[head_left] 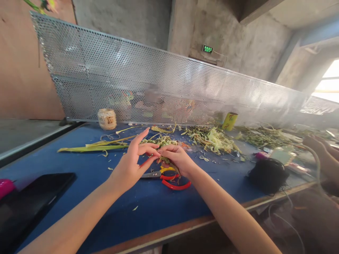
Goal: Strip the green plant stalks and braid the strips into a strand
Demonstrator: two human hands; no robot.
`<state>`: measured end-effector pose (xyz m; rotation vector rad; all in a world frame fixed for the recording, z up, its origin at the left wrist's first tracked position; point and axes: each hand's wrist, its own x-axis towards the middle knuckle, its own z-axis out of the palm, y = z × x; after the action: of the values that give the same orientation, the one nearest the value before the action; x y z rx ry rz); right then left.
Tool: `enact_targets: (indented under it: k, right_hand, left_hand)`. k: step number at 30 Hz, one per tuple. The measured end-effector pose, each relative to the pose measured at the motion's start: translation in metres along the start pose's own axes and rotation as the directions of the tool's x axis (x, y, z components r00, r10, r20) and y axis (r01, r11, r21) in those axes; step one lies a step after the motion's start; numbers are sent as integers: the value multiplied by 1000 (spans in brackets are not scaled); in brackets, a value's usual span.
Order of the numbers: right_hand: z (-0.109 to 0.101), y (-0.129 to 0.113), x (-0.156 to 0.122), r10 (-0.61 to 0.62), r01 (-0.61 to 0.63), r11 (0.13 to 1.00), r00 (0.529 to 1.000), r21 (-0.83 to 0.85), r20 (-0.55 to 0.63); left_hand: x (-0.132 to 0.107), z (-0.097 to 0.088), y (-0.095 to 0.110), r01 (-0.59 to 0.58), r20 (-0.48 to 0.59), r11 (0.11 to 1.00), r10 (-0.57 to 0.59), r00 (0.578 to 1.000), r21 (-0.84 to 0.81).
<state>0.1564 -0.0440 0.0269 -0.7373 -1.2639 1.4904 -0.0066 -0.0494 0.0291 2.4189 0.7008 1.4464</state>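
My left hand (pixel 131 163) has its index finger raised, while the thumb and another finger pinch together at the tips. My right hand (pixel 178 159) meets it there, its fingertips closed too. Between and just below the fingertips is a greenish braided-looking plant piece (pixel 165 161), mostly hidden by my fingers. Red-handled scissors (pixel 177 186) lie on the blue tabletop (pixel 111 208) below my hands, blades pointing left. Long green stalks (pixel 90 149) lie left of my left hand. A pile of pale green plant strips (pixel 214 139) lies beyond my right hand.
A perforated metal screen (pixel 127 70) runs along the table's back. Near it stand a twine-wrapped jar (pixel 107 119) and a yellow-green can (pixel 230 121). A black phone (pixel 39 201) lies front left. At right are a black bundle (pixel 268 175) and another person's arm (pixel 321 151).
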Motion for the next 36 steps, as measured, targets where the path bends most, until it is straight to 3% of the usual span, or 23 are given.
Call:
enact_targets:
  k: [6, 11, 19, 24, 28, 31, 36]
  right_hand:
    - [1, 1, 0, 60, -61, 996, 998, 68, 16]
    - [2, 4, 3, 88, -83, 991, 995, 109, -48]
    - [5, 9, 4, -46, 45, 999, 987, -10, -152]
    - [5, 10, 4, -196, 164, 966, 968, -202, -155]
    - [7, 8, 2, -328, 252, 911, 923, -327, -202]
    - [7, 8, 3, -392, 330, 905, 893, -270, -220]
    - [8, 10, 5, -327, 322, 945, 920, -57, -216]
  left_hand:
    - [-3, 3, -4, -34, 1, 999, 34, 999, 19]
    - [-3, 5, -5, -5, -4, 997, 6, 1000, 71]
    - [-1, 9, -5, 90, -53, 992, -85, 995, 90]
    - [-2, 10, -5, 116, -91, 992, -112, 990, 42]
    - [1, 11, -1, 246, -146, 964, -258, 955, -95]
    - [3, 11, 1, 349, -142, 912, -383, 913, -217]
    - [5, 10, 3, 394, -110, 869, -442, 890, -300]
